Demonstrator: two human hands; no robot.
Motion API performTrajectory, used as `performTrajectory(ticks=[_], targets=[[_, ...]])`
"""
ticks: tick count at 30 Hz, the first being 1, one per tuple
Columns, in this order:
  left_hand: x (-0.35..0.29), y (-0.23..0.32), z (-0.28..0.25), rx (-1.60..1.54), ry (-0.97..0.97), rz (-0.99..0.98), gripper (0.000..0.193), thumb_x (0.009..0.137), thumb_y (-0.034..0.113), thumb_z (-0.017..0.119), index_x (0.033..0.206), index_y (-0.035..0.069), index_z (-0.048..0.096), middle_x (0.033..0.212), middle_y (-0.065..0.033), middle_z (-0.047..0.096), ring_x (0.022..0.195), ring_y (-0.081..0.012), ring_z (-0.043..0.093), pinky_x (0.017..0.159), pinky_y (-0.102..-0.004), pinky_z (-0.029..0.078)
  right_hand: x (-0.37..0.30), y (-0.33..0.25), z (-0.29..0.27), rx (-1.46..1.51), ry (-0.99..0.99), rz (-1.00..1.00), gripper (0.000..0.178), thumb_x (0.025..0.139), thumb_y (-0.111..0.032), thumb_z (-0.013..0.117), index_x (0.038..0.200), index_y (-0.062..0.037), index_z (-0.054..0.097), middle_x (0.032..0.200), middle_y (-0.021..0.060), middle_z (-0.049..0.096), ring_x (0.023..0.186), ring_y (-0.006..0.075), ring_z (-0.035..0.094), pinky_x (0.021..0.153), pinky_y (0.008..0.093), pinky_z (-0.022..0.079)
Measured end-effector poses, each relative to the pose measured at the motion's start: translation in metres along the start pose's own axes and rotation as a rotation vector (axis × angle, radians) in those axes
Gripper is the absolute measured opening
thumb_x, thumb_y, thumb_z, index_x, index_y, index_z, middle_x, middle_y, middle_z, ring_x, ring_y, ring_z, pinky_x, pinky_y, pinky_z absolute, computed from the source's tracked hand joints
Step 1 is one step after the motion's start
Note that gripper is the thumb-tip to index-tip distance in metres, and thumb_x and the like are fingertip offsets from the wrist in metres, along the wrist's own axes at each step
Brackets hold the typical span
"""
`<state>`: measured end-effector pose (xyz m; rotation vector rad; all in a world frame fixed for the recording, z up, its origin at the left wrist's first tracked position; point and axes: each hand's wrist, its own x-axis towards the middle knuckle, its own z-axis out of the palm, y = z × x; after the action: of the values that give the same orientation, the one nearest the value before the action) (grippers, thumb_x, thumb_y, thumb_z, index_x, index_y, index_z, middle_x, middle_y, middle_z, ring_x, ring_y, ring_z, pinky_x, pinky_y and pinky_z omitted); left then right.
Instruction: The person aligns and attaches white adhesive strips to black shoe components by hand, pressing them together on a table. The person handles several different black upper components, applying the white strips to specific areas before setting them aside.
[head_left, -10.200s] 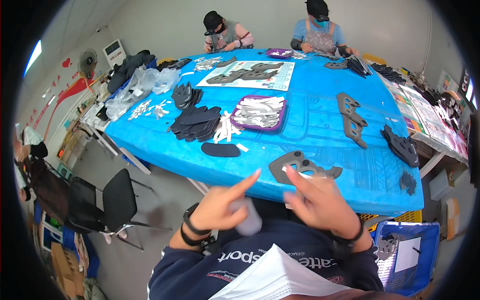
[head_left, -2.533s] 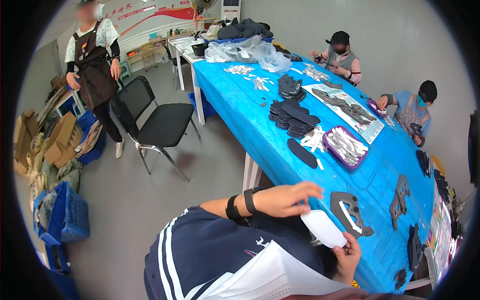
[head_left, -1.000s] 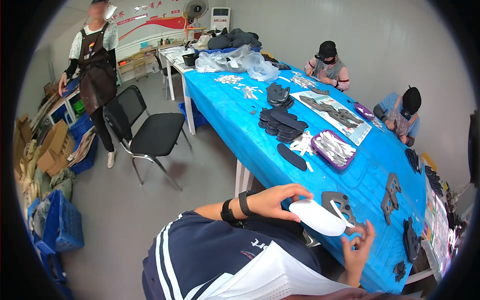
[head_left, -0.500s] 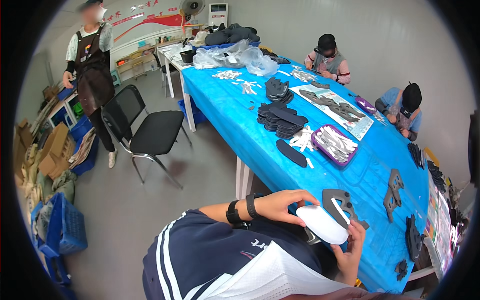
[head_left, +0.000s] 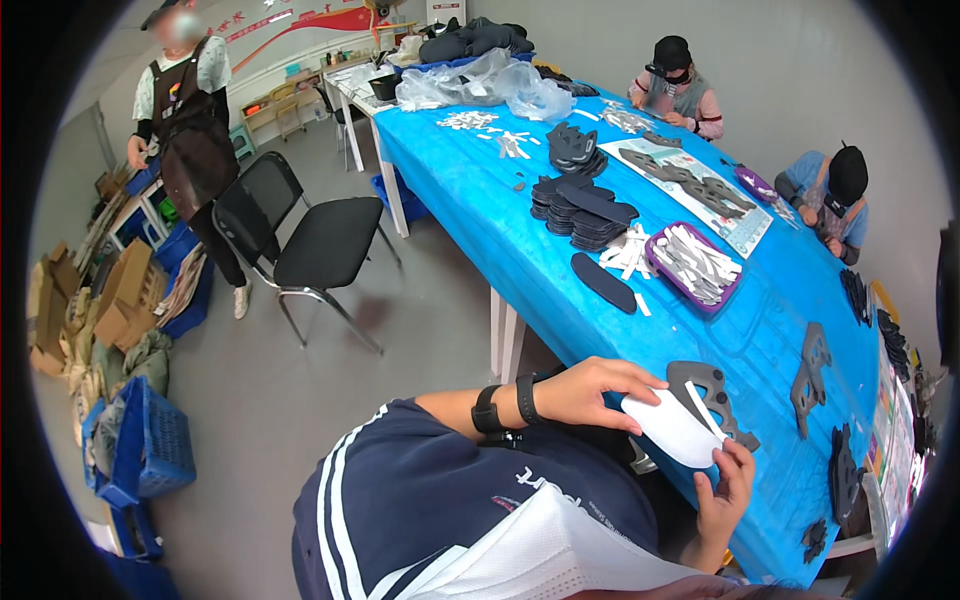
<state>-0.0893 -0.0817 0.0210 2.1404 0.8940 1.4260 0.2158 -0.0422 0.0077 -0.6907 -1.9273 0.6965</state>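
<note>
A white oval pad (head_left: 668, 430) is held over the near edge of the table, tilted. My left hand (head_left: 597, 392) is closed on its left end, with thumb and fingers at the rim. My right hand (head_left: 727, 492) grips its right end, fingertips on the edge. Just beyond the pad, a narrow white strip (head_left: 704, 408) runs toward my right fingertips; whether it lies on the foam or is held, I cannot tell. Behind it, a dark grey cut-out foam piece (head_left: 712, 383) rests on the blue table cover (head_left: 560, 255).
A purple tray (head_left: 717, 303) of white strips and a stack of black pads (head_left: 580, 213) sit further along the table. Another foam piece (head_left: 809, 380) lies at the right. Two people work across the table; another stands behind a black chair (head_left: 328, 245) at the left.
The view has shifted, so the table and room sit a little further right and lower. Both hands still hold the white pad, which now looks more tilted.
</note>
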Motion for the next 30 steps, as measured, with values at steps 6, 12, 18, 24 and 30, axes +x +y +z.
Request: performTrajectory(ticks=[6, 12, 18, 24, 30], targets=[[0.008, -0.009, 0.008, 0.031, 0.063, 0.032, 0.039, 0.073, 0.018, 0.081, 0.109, 0.008, 0.069, 0.12, -0.0113, 0.06, 0.106, -0.0254, 0.059, 0.089, -0.0338, 0.048, -0.001, 0.012, -0.002, 0.042, 0.04, -0.012, 0.034, 0.073, -0.006, 0.077, 0.104, 0.0011, 0.065, 0.116, 0.016, 0.056, 0.101, 0.0249, 0.055, 0.083, 0.031, 0.046], [0.018, -0.002, 0.001, -0.039, 0.077, -0.006, 0.039, 0.077, 0.012, 0.077, 0.114, 0.007, 0.066, 0.122, -0.0113, 0.055, 0.113, -0.0252, 0.053, 0.095, -0.0351, 0.044, -0.003, 0.024, -0.01, -0.003, 0.094, -0.009, 0.029, 0.073, -0.003, 0.076, 0.1, 0.001, 0.067, 0.118, 0.0172, 0.054, 0.102, 0.0253, 0.056, 0.085, 0.0324, 0.046], [0.034, 0.056, -0.048, -0.567, 0.171, 0.515, 0.026, 0.091, 0.016, 0.061, 0.114, 0.005, 0.064, 0.121, -0.0166, 0.057, 0.111, -0.0307, 0.056, 0.094, -0.041, 0.045, 0.0, 0.027, -0.016, 0.001, 0.15, -0.051, 0.03, 0.074, -0.002, 0.075, 0.102, 0.0014, 0.065, 0.121, 0.0181, 0.052, 0.105, 0.0266, 0.055, 0.09, 0.0326, 0.044], [0.051, 0.106, -0.058, -0.732, 0.009, 0.93, 0.03, 0.096, 0.025, 0.052, 0.106, 0.002, 0.067, 0.111, -0.0212, 0.061, 0.1, -0.0318, 0.059, 0.08, -0.0387, 0.05, -0.002, 0.019, -0.017, -0.034, 0.118, -0.08, 0.03, 0.074, -0.004, 0.076, 0.101, 0.0016, 0.065, 0.119, 0.0184, 0.053, 0.105, 0.0268, 0.055, 0.09, 0.0335, 0.043], [0.043, 0.122, -0.057, -0.719, -0.026, 0.941, 0.027, 0.095, 0.024, 0.056, 0.104, 0.003, 0.069, 0.107, -0.0176, 0.063, 0.097, -0.0279, 0.06, 0.076, -0.0342, 0.051, -0.005, 0.013, -0.02, -0.05, 0.111, -0.087, 0.03, 0.074, -0.008, 0.077, 0.099, 0.0016, 0.065, 0.117, 0.0187, 0.054, 0.103, 0.0267, 0.054, 0.089, 0.0333, 0.043]])
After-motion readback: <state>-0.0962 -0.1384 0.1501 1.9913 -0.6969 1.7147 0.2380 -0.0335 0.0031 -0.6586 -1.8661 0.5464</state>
